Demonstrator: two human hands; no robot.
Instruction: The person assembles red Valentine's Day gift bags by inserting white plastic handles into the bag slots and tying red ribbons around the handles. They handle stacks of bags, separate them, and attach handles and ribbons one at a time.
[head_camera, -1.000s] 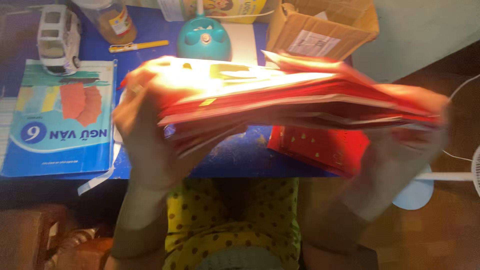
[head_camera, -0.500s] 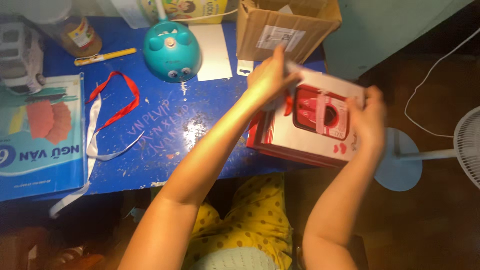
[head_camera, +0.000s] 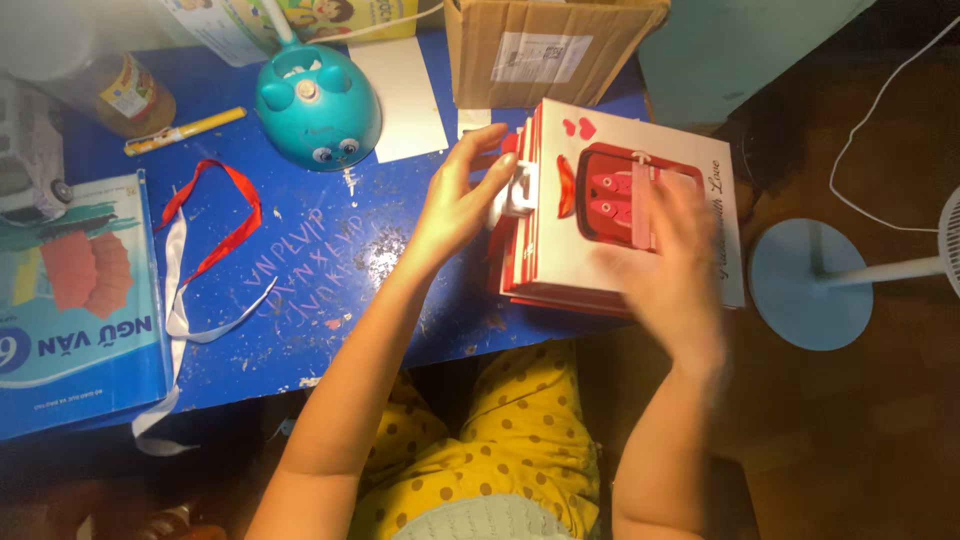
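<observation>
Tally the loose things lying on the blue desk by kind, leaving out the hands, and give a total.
Gift box, white and red: 1
Cardboard box: 1
Teal round lamp base: 1
Ribbons, red and white: 2
Yellow pen: 1
Blue schoolbook: 1
White paper sheet: 1
Jar: 1
Total: 9

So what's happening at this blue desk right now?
A person seated at a blue desk is handling a stack of red and white cards at its right edge. The left hand pinches a small white tab on the stack's left side, while the right hand, blurred, lies on top of it. Off to the left sit a red and white ribbon, a teal animal-shaped lamp and a schoolbook. A cardboard box stands behind the stack.
</observation>
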